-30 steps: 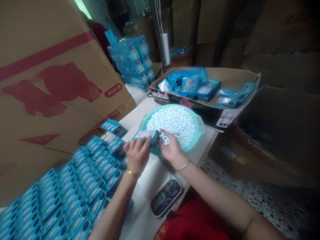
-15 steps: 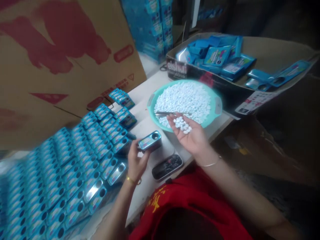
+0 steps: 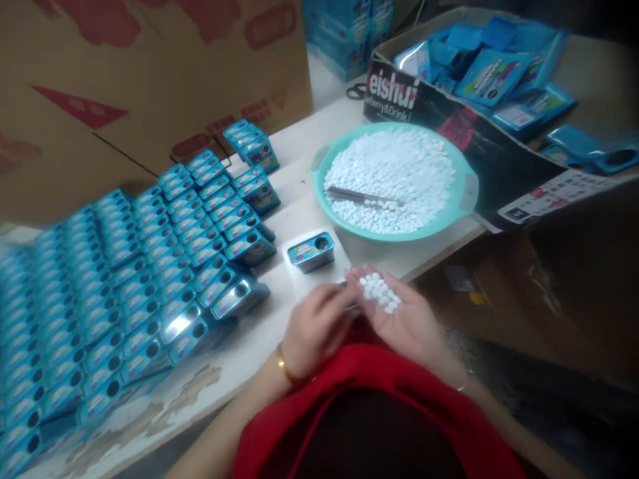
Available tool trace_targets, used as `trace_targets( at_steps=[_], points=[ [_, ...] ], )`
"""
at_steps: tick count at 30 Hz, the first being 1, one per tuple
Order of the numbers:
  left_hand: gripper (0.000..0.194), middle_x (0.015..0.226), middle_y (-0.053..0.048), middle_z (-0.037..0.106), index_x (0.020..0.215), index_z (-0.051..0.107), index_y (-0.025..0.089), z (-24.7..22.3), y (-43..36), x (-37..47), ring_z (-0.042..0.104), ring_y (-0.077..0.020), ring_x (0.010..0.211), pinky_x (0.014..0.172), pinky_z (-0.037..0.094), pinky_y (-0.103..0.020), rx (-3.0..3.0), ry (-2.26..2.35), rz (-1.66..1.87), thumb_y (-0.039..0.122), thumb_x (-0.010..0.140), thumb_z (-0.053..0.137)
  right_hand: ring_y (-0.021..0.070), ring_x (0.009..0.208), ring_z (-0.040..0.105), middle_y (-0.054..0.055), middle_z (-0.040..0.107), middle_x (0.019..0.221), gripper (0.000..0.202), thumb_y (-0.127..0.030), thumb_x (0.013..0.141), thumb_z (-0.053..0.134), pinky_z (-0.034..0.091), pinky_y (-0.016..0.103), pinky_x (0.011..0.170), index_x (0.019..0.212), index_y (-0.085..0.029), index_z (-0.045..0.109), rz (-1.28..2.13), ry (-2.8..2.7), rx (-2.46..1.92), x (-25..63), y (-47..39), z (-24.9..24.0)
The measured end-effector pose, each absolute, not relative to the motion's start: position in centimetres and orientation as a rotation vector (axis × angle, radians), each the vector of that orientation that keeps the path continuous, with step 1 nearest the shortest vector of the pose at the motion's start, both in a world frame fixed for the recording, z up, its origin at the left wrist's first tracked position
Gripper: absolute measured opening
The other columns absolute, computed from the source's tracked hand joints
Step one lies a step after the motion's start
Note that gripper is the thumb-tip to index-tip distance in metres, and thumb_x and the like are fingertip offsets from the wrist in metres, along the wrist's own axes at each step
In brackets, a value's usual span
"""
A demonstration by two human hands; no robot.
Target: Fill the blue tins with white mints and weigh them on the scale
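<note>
Small white tablets (image 3: 380,293) lie in a heap on my right hand (image 3: 399,316), which is cupped palm up near the table's front edge. Beside it, my left hand (image 3: 319,326) has its fingers bent against the right hand's fingertips; what they hold, if anything, is hidden. A blue tin (image 3: 311,251) with a dark round hole in its top stands on the white scale plate, above my left hand. Behind my right hand, a green basin (image 3: 399,234) is full of white tablets, with a metal tool (image 3: 364,195) lying on them.
Rows of blue tins (image 3: 150,266) cover the table's left side, before a large cardboard box (image 3: 150,86). At the back right, an open carton (image 3: 429,113) holds more blue tins. Scissors (image 3: 356,91) lie beside it, near stacked blue packs (image 3: 339,40).
My left hand has let go of the blue tin, now on the scale plate, and moved to my right hand. My right hand has come away from the basin with the tablets. The view has shifted.
</note>
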State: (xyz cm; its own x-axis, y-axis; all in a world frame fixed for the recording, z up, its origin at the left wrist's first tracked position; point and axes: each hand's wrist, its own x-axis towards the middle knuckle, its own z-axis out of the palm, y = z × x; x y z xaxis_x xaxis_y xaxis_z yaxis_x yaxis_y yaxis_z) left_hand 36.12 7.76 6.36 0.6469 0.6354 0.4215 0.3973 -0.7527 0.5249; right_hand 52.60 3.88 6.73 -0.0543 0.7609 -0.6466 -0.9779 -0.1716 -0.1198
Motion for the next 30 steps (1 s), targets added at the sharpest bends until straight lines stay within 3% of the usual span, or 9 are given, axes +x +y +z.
trace_targets(
  at_steps=[5,10,14,22,27,30],
  points=[
    [0.026,0.106,-0.008,0.058,0.112,0.054,0.020,5.8,5.4,40.3,0.057,-0.0190,0.093,0.069,0.050,-0.028,2.446,0.770,0.208,0.029,0.095,0.037,0.0200,0.101,0.066,0.012,0.071,0.104,0.028,-0.018,0.091,0.045,0.058,0.035,0.084,0.113,-0.013,0.061,1.638,0.460,-0.868,52.5,1.4,4.9],
    [0.029,0.099,-0.007,0.057,0.105,0.054,0.018,5.0,5.0,41.7,0.057,-0.0171,0.085,0.061,0.048,-0.027,2.386,0.792,0.040,0.030,0.097,0.028,0.0186,0.097,0.068,0.009,0.072,0.102,0.028,-0.019,0.091,0.044,0.057,0.034,0.084,0.111,-0.017,0.064,1.641,0.576,-0.940,52.6,0.7,5.6],
    [0.025,0.108,-0.012,0.055,0.107,0.054,0.014,4.7,4.7,41.5,0.055,-0.0227,0.096,0.067,0.050,-0.030,2.661,0.668,0.122,0.023,0.095,0.034,0.0184,0.097,0.067,0.008,0.073,0.100,0.029,-0.020,0.091,0.043,0.056,0.034,0.086,0.112,-0.016,0.063,1.661,0.603,-0.928,52.2,0.6,6.2],
    [0.029,0.097,-0.010,0.060,0.094,0.058,0.013,4.6,4.9,40.7,0.057,-0.0194,0.088,0.069,0.051,-0.029,2.629,0.718,0.218,0.022,0.096,0.030,0.0177,0.093,0.069,0.008,0.073,0.094,0.026,-0.018,0.090,0.045,0.056,0.032,0.085,0.107,-0.013,0.064,1.652,0.582,-0.903,52.1,0.9,5.6],
    [0.019,0.096,-0.009,0.061,0.097,0.056,0.015,6.0,6.8,39.1,0.057,-0.0156,0.081,0.070,0.050,-0.028,2.565,0.751,0.582,0.021,0.093,0.039,0.0128,0.080,0.070,0.005,0.073,0.082,0.023,-0.014,0.090,0.044,0.058,0.025,0.079,0.100,-0.013,0.064,1.600,0.508,-0.826,51.4,2.3,5.3],
    [0.010,0.094,-0.008,0.061,0.095,0.056,0.017,7.9,9.7,37.9,0.056,-0.0162,0.084,0.073,0.049,-0.030,2.505,0.854,0.902,0.020,0.090,0.048,0.0151,0.086,0.069,0.009,0.072,0.087,0.020,-0.014,0.090,0.044,0.057,0.029,0.083,0.094,-0.010,0.064,1.589,0.440,-0.754,50.9,3.4,5.5]
  ],
)
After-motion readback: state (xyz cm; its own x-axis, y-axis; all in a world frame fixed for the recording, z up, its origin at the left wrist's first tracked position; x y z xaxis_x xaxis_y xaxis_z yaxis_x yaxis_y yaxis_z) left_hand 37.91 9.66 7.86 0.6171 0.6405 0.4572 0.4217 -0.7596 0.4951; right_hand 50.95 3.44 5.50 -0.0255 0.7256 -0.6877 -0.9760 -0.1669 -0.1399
